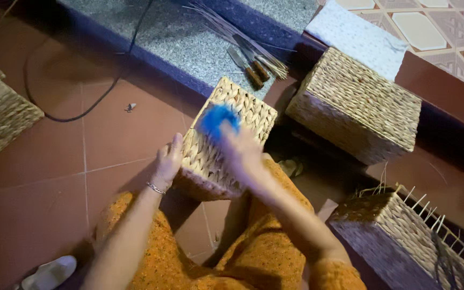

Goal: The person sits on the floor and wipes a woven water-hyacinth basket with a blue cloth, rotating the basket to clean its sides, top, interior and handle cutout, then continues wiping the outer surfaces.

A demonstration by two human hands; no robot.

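Head view, single entry.

Item in hand: square woven basket of pale tan plaited fibre (226,142), tipped on its side and propped on the lap of a person in an orange speckled garment, just in front of the grey speckled stone step (189,37).

Left hand (168,161): open, fingers together and flat against the basket's left wall, steadying it; thin metal bracelet (156,188) at the wrist.

Right hand (243,153): motion-blurred over the basket's upper face, closed around a fuzzy bright blue tuft, brush or cloth (218,119); which of these, cannot tell.

Step in hand, as judged: rubbing or brushing the weave with the blue piece. Next stroke would call for firm bracing from the left hand and light, even pressure along the plait.

Textures: coarse, ribbed, dry-looking weave; smooth glossy red-brown floor tiles (55,177); polished stone.

Nearby:
- second, finished box-shaped woven basket (355,107), just right of the first;
- unfinished basket with stiff stakes sticking up from its rim (409,236), lower right;
- bundle of thin reeds (232,29) and wooden-handled blades (248,67) on the step;
- black cable (98,96) across the floor;
- further woven basket (1,115) at left edge.
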